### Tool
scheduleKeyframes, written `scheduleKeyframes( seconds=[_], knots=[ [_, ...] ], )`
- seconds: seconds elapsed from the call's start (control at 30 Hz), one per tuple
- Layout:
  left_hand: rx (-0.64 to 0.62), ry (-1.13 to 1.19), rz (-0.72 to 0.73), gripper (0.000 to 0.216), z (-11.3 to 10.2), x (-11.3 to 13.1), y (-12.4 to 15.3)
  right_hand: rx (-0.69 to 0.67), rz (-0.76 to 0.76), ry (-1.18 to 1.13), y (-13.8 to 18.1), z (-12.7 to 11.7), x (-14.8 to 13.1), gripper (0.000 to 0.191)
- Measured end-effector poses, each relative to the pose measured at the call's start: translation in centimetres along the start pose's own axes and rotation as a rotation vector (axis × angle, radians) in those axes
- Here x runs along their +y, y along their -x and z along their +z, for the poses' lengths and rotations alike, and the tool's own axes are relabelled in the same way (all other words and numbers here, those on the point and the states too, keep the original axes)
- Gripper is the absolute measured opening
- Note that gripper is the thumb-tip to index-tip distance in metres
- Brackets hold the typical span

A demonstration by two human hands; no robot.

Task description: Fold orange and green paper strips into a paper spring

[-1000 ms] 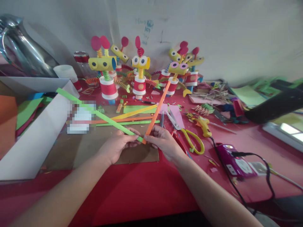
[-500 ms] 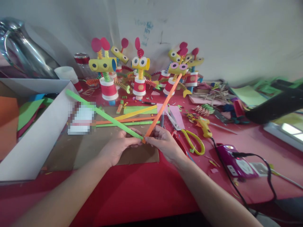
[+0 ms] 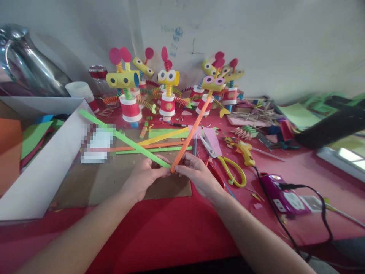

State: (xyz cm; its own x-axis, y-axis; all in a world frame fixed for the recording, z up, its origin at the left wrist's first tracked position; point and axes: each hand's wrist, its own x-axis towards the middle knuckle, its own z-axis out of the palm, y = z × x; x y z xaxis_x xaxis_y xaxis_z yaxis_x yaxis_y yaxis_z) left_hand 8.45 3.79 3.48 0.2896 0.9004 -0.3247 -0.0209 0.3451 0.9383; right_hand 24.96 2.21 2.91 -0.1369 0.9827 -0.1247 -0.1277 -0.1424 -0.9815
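Observation:
My left hand (image 3: 145, 177) and my right hand (image 3: 196, 173) meet fingertip to fingertip above a sheet of brown cardboard (image 3: 114, 179). Both pinch the joined ends of two paper strips. A green strip (image 3: 122, 139) runs up and to the left from the pinch. An orange strip (image 3: 191, 133) runs up and to the right. The two strips form a V. Loose yellow, orange and green strips (image 3: 159, 142) lie flat on the cardboard just behind my hands.
Several paper-cup figures with big eyes (image 3: 168, 87) stand at the back by the wall. Yellow-handled scissors (image 3: 228, 163) and a yellow glue gun (image 3: 245, 150) lie right of my hands. A purple power strip (image 3: 281, 192) with a black cable sits far right. A white box (image 3: 45, 160) of coloured paper stands at left.
The orange strip swung a little between frames, its far end now lower and nearer the figures. The green strip's far end dropped slightly. My hands stay pinched at the same spot.

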Motion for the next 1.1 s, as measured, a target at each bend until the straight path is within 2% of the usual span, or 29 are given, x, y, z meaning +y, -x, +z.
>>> scheduleKeyframes(
  seconds=[0.13, 0.5, 0.63, 0.7, 0.77, 0.83, 1.0, 1.1],
  knots=[
    [0.025, -0.019, 0.031, 0.016, 0.1, -0.1, 0.2, -0.025, 0.007, -0.022, 0.0, 0.1, 0.1, 0.02],
    [0.044, 0.023, 0.103, 0.012, 0.6, -0.1, 0.2, 0.01, 0.001, -0.006, 0.2, 0.4, -0.1, 0.021],
    [0.04, 0.049, 0.116, 0.014, 0.5, 0.0, 0.1, 0.158, -0.11, -0.005, 0.0, -0.4, -0.3, 0.019],
    [0.036, 0.054, 0.137, 0.014, 0.3, 0.0, 0.1, 0.241, -0.137, 0.019, -0.1, -1.0, -0.3, 0.013],
    [0.039, 0.072, 0.13, 0.014, 0.2, 0.0, 0.1, 0.273, -0.137, 0.052, 0.0, -1.3, -0.4, 0.017],
    [0.034, 0.094, 0.113, 0.015, 0.2, 0.1, 0.1, 0.25, -0.12, 0.056, 0.2, -1.2, -0.6, 0.021],
    [0.014, 0.105, 0.162, 0.014, 0.3, 0.1, 0.2, 0.046, -0.008, 0.039, 0.5, 0.1, -0.9, 0.011],
    [0.01, 0.101, 0.148, 0.014, 0.4, -0.1, 0.2, 0.045, 0.019, 0.062, 0.3, 0.6, -0.5, 0.016]
  ],
)
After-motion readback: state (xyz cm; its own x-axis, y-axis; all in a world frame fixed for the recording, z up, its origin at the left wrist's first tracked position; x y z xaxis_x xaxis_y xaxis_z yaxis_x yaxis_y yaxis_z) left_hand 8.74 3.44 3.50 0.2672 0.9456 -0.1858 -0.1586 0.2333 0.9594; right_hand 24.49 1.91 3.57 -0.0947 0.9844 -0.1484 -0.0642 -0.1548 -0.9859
